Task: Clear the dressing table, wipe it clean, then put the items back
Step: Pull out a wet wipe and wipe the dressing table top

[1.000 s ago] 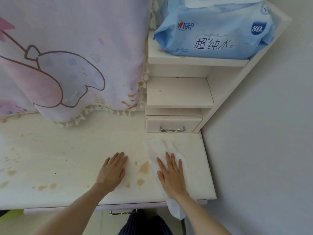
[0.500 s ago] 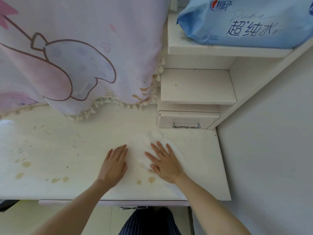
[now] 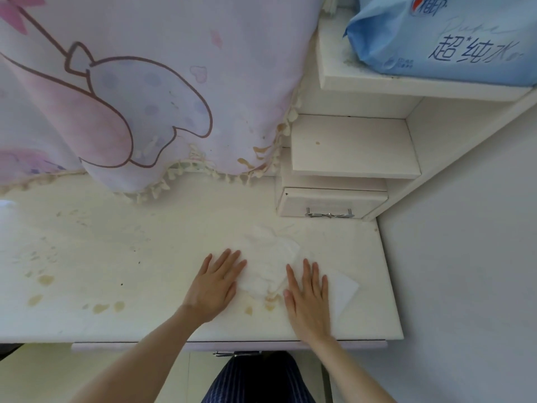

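Observation:
The white dressing table top point(image 3: 145, 257) carries yellow-brown stains point(image 3: 100, 307) along its front and left. A crumpled white wet wipe point(image 3: 270, 263) lies on the right part of the top. My right hand point(image 3: 308, 298) presses flat on the wipe's right half, fingers straight. My left hand point(image 3: 216, 283) rests flat on the table just left of the wipe, fingertips at its edge. Two small brown stains point(image 3: 258, 308) sit between my hands near the front edge.
A pink cartoon-print cloth point(image 3: 130, 97) with a fringe hangs over the back of the table. At the right stand white shelves point(image 3: 354, 146) with a small drawer point(image 3: 331, 202); a blue pack of wet wipes point(image 3: 453, 39) lies on the upper shelf. A grey wall point(image 3: 470, 257) borders the right.
My right hand swept the wipe left across the stains toward my left hand, then back right. The larger stain between the hands is gone. My left hand stayed put.

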`<state>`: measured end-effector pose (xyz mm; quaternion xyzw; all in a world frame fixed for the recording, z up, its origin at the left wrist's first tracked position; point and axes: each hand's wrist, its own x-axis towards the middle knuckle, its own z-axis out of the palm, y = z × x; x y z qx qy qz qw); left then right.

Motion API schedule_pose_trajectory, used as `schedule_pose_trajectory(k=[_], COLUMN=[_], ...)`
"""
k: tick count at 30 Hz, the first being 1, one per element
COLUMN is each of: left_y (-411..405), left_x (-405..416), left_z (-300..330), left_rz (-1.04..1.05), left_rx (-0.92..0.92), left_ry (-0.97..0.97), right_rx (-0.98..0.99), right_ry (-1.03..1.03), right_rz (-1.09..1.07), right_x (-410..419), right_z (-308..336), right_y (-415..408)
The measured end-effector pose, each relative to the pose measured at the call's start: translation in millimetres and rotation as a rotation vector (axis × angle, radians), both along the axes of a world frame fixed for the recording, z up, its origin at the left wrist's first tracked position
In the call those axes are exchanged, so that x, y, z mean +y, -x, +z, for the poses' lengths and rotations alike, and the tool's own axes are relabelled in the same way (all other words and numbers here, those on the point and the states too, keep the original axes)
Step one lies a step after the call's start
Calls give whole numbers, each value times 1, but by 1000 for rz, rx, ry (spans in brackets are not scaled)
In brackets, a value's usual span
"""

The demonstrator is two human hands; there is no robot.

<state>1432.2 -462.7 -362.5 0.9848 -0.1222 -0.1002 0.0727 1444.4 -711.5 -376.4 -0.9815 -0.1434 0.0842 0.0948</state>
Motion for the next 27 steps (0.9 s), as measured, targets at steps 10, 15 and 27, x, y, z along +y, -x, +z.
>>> schedule_pose_trajectory(k=[10,15,27], left_y=[43,64,109], left_x=[50,67,48], left_z=[4,7,4], left_rz=[81,181,333], left_rx=[-46,-55,-59], left_ry=[42,32,-21], right_rx=[26,-70,53], right_ry=[-32,64,114], right_rz=[448,506,419], right_x=[112,62,67], right_z=[8,1,9], right_y=[-21,-9,29])
